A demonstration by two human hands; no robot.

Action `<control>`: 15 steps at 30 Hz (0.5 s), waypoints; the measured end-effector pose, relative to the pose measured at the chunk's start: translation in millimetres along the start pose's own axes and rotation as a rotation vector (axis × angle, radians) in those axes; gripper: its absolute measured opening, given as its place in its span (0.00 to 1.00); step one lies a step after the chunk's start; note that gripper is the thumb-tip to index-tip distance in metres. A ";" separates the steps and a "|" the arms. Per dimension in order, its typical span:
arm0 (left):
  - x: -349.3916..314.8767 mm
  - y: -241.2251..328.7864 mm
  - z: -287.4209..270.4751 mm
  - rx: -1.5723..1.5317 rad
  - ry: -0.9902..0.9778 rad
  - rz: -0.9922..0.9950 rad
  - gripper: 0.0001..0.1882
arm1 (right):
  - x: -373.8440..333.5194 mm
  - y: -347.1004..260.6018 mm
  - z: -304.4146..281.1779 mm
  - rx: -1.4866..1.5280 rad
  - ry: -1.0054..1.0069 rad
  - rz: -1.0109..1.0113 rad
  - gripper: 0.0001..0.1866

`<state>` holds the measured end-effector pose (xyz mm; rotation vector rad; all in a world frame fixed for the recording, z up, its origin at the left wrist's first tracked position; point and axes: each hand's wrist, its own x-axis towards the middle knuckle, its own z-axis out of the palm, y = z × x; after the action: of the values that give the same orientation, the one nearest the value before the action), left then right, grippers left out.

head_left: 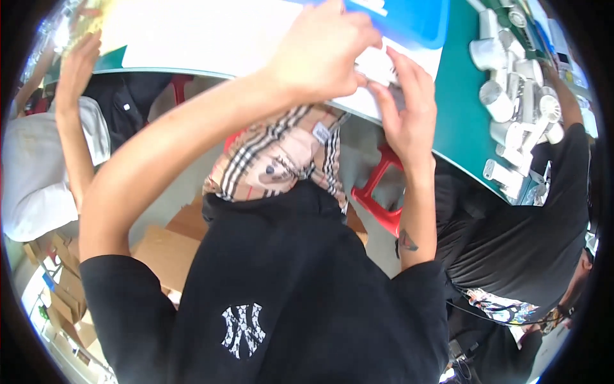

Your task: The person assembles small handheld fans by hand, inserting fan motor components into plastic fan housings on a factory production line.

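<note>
Over the near edge of the table, both my hands come together around a small white plastic piece [377, 65]. My left hand [326, 51] is bent over it from the left, its fingers closed on the piece. From the right, my right hand [411, 105] pinches it between thumb and fingers. Much of the piece is covered by my fingers, so its exact kind cannot be made out. Under my hands lies a white sheet [198, 38] on the green tabletop [457, 121]. Just beyond them stands a blue plastic tray [425, 25] with something white in it.
Several white plastic housings [502, 102] are heaped along the table's right side. A co-worker in black [518, 237] sits at the right, another in white [48, 160] at the left. Below the table are a red stool [377, 195] and cardboard boxes [163, 253].
</note>
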<state>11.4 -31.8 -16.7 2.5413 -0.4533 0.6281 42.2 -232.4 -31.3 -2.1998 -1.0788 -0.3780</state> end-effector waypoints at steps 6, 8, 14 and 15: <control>0.9 16.0 -11.1 -0.110 -0.188 -0.191 0.24 | 1.2 -14.6 -27.5 0.232 -0.069 0.207 0.30; -2.2 19.9 -26.0 -0.204 -0.190 -0.240 0.27 | -3.0 -17.1 -50.8 0.143 0.154 0.203 0.26; 89.9 21.0 -95.5 -0.394 -0.044 -0.222 0.30 | -26.8 -105.1 -217.3 0.728 0.523 -0.496 0.19; 111.2 8.4 -94.9 -0.336 -0.017 -0.248 0.30 | -21.5 -111.1 -223.3 0.677 0.497 -0.604 0.13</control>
<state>68.4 -11.3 116.6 2.2363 -0.2213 0.4003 -52.5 -343.7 171.9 -1.0870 -1.3145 -0.6586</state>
